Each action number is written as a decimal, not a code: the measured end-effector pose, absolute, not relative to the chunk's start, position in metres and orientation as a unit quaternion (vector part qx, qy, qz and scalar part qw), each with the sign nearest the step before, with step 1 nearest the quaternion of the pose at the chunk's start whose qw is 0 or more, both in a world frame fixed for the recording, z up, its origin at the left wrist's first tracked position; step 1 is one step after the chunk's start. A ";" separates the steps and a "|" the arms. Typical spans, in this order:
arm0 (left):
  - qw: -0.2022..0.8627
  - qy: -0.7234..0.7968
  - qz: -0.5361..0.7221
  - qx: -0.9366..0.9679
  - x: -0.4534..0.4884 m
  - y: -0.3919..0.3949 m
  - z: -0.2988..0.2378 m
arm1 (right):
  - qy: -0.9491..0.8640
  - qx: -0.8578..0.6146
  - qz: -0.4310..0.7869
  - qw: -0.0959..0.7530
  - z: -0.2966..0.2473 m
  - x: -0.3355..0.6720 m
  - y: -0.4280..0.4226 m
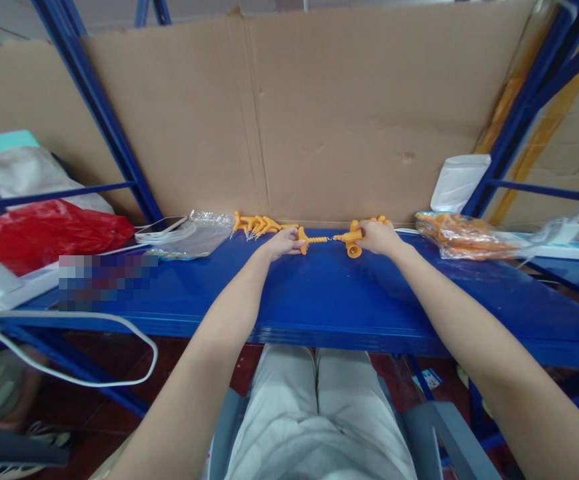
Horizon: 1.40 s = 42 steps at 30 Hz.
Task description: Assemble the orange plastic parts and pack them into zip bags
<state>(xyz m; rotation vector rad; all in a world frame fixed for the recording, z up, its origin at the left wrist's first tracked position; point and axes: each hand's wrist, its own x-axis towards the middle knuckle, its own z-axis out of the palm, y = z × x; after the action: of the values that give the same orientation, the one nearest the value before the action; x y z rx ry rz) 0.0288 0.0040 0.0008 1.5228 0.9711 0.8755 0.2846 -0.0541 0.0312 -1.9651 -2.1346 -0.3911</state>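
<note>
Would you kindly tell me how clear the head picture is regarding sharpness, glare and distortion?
Head view: softly focused overall, blurring fine detail on the held orange pieces; wide-angle distortion seems to splay the blue posts outward; highlights glint on the clear bag at right; a pixelated patch masks something at left.

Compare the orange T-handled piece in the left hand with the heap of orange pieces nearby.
The orange T-handled piece is held in the left hand; the heap of orange pieces lies on the blue table. The piece shows a ridged orange shaft; the heap, silvery spirals. Both are orange.
</note>
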 end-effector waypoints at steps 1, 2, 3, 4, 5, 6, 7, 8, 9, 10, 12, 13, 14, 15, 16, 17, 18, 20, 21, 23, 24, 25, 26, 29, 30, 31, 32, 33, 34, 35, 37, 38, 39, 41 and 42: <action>0.536 0.407 0.368 0.641 0.029 0.004 0.001 | -0.724 -0.669 -0.128 0.110 0.032 0.285 -0.054; 0.534 0.408 0.368 0.642 0.029 0.004 0.000 | -0.722 -0.672 -0.123 0.113 0.033 0.286 -0.054; 0.532 0.408 0.370 0.643 0.028 0.005 0.000 | -0.719 -0.675 -0.119 0.117 0.033 0.286 -0.053; 0.531 0.408 0.371 0.644 0.028 0.006 -0.001 | -0.715 -0.678 -0.116 0.123 0.034 0.287 -0.053; 0.531 0.404 0.372 0.645 0.027 0.007 -0.002 | -0.713 -0.680 -0.115 0.128 0.035 0.288 -0.053; 0.534 0.398 0.371 0.647 0.026 0.009 -0.003 | -0.711 -0.681 -0.114 0.133 0.035 0.289 -0.053; 0.539 0.389 0.370 0.650 0.025 0.010 -0.004 | -0.711 -0.681 -0.113 0.135 0.036 0.290 -0.052; 0.543 0.380 0.368 0.652 0.024 0.012 -0.005 | -0.712 -0.680 -0.111 0.135 0.036 0.291 -0.052; 0.547 0.373 0.367 0.653 0.023 0.013 -0.006 | -0.714 -0.679 -0.108 0.134 0.036 0.291 -0.052; 0.550 0.370 0.367 0.653 0.023 0.014 -0.006 | -0.715 -0.678 -0.105 0.134 0.035 0.290 -0.051; 0.549 0.373 0.367 0.652 0.023 0.013 -0.006 | -0.717 -0.677 -0.095 0.135 0.034 0.289 -0.050; 0.547 0.378 0.367 0.650 0.024 0.012 -0.005 | -0.719 -0.675 -0.090 0.138 0.033 0.288 -0.050; 0.544 0.384 0.368 0.649 0.025 0.010 -0.004 | -0.722 -0.672 -0.087 0.140 0.033 0.287 -0.049; 0.541 0.390 0.368 0.647 0.026 0.008 -0.003 | -0.726 -0.668 -0.084 0.142 0.032 0.286 -0.048; 0.538 0.396 0.368 0.647 0.027 0.006 -0.002 | -0.732 -0.661 -0.081 0.144 0.032 0.285 -0.048; 0.536 0.400 0.366 0.647 0.029 0.004 0.000 | -0.739 -0.653 -0.079 0.145 0.031 0.284 -0.048; 0.535 0.402 0.365 0.647 0.030 0.002 0.000 | -0.746 -0.645 -0.075 0.147 0.031 0.283 -0.048; 0.537 0.400 0.360 0.650 0.033 0.000 0.001 | -0.760 -0.628 -0.066 0.154 0.032 0.282 -0.048; 0.540 0.396 0.358 0.651 0.033 0.000 0.001 | -0.765 -0.621 -0.061 0.160 0.032 0.282 -0.048; 0.547 0.388 0.355 0.652 0.035 0.000 0.001 | -0.769 -0.613 -0.050 0.172 0.032 0.281 -0.048; 0.550 0.385 0.352 0.652 0.035 0.001 0.001 | -0.770 -0.612 -0.043 0.178 0.032 0.280 -0.049; 0.552 0.384 0.350 0.652 0.036 0.001 0.001 | -0.770 -0.610 -0.033 0.183 0.032 0.280 -0.049; 0.552 0.385 0.348 0.652 0.036 0.001 0.001 | -0.770 -0.609 -0.023 0.188 0.032 0.279 -0.050; 0.551 0.388 0.347 0.652 0.036 0.001 0.001 | -0.771 -0.604 0.003 0.201 0.032 0.277 -0.051; 0.552 0.386 0.347 0.653 0.036 0.001 0.001 | -0.772 -0.602 0.008 0.206 0.032 0.277 -0.051; 0.553 0.384 0.349 0.653 0.036 0.002 0.001 | -0.773 -0.598 0.013 0.212 0.032 0.277 -0.051; 0.554 0.380 0.350 0.653 0.035 0.002 0.000 | -0.774 -0.594 0.018 0.219 0.031 0.278 -0.050; 0.555 0.377 0.352 0.652 0.034 0.003 0.000 | -0.775 -0.588 0.025 0.229 0.030 0.279 -0.049; 0.557 0.373 0.355 0.652 0.034 0.004 -0.001 | -0.775 -0.582 0.034 0.243 0.030 0.280 -0.047; 0.558 0.369 0.358 0.651 0.033 0.005 -0.001 | -0.774 -0.576 0.048 0.260 0.029 0.282 -0.045; 0.560 0.360 0.365 0.651 0.032 0.007 -0.002 | -0.765 -0.564 0.088 0.298 0.027 0.285 -0.042; 0.561 0.356 0.367 0.651 0.032 0.008 -0.002 | -0.759 -0.559 0.113 0.315 0.026 0.287 -0.041; 0.562 0.355 0.368 0.651 0.032 0.008 -0.002 | -0.754 -0.553 0.139 0.326 0.026 0.288 -0.041; 0.562 0.357 0.368 0.649 0.032 0.008 -0.002 | -0.750 -0.542 0.182 0.332 0.027 0.291 -0.043; 0.563 0.360 0.368 0.647 0.032 0.008 -0.001 | -0.751 -0.538 0.196 0.330 0.028 0.292 -0.044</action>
<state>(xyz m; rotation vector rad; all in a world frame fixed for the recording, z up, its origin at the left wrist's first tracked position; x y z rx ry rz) 0.0321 0.0080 -0.0014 1.5233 0.8465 0.8675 0.2919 -0.0439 0.0283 -1.4072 -1.9638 0.5134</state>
